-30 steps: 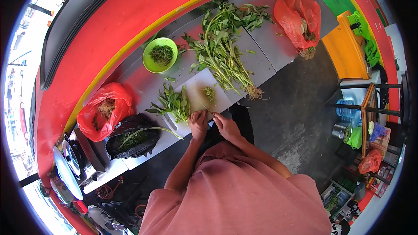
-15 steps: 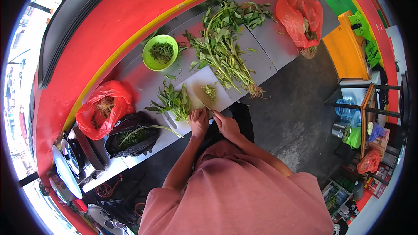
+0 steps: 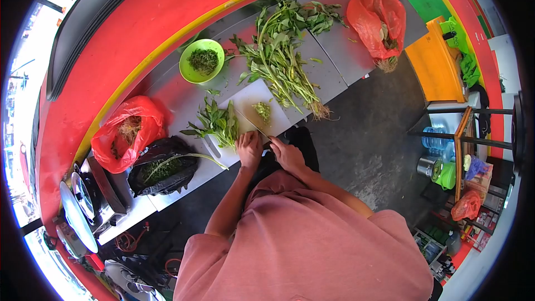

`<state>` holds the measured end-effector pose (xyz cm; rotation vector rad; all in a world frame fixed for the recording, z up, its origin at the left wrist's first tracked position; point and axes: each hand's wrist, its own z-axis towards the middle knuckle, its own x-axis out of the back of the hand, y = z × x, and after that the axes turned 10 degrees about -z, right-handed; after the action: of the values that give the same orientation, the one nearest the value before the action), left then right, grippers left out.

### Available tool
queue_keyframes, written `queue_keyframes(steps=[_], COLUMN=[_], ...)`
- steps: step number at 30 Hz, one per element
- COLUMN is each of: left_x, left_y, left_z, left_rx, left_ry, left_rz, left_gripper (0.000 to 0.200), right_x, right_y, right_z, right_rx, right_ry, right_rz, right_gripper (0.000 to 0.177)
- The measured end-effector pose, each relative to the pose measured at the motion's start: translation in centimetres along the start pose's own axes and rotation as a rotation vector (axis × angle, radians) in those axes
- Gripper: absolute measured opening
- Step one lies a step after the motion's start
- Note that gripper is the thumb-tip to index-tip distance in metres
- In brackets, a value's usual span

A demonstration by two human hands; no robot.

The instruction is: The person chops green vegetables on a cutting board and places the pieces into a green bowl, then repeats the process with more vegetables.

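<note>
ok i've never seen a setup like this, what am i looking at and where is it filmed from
There is no machine here: a person works with two bare hands. One camera worn on the head looks forward and down, so the pink shirt fills the bottom, and straight edges look curved.

On the metal counter are a white cutting board, a green bowl of chopped greens, a big bunch of leafy stems with roots, two red bags and a black bag.

The right hand holds a knife over the board. The left hand is curled at the board's near edge; what it grips is hard to see.
</note>
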<state>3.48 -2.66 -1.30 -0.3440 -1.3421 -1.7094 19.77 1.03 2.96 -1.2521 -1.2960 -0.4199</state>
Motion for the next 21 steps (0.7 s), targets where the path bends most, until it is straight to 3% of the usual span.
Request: queue_keyframes(steps=[11, 14, 21], left_x=[0.1, 0.3, -0.4], left_y=[0.0, 1.2, 1.2], left_z=[0.5, 1.3, 2.3], left_rx=[-0.004, 0.078, 0.130], left_ry=[-0.034, -0.056, -0.115], left_rz=[0.015, 0.052, 0.072], left_gripper=[0.017, 0.019, 0.019], right_x=[-0.3, 0.4, -0.3], right_y=[-0.8, -0.3, -0.1], right_z=[1.8, 2.1, 1.4], right_rx=[0.125, 0.071, 0.016], right_ry=[0.182, 0.113, 0.170], right_rz=[-0.216, -0.202, 0.190], right_gripper=[0.037, 0.037, 0.033])
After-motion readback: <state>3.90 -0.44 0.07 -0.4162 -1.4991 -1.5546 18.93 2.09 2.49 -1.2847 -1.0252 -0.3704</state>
